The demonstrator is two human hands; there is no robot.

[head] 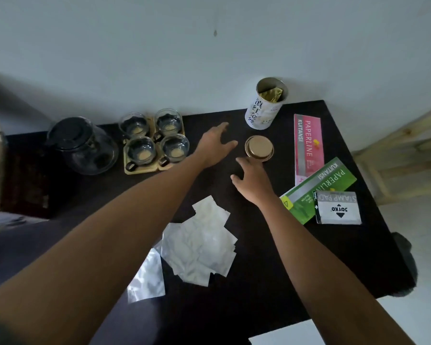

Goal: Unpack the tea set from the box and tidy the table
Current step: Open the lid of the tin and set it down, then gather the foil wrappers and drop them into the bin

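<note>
A glass teapot (82,145) with a black lid stands at the back left of the dark table (259,282). Beside it, several glass cups (154,139) sit on a wooden tray (139,169). An open white tea tin (265,104) with gold packets inside stands at the back. Its gold lid (259,148) lies flat in front of it. My left hand (215,145) hovers open just left of the lid. My right hand (253,180) is open just below the lid, fingertips near its edge. Neither hand holds anything.
A pile of white sachets (202,242) and a silver foil bag (147,277) lie near the front. A pink Paperline pack (307,143), a green Paperline pack (319,188) and a Joyko stamp pad box (337,207) lie at the right. A dark box (33,185) sits at the left edge.
</note>
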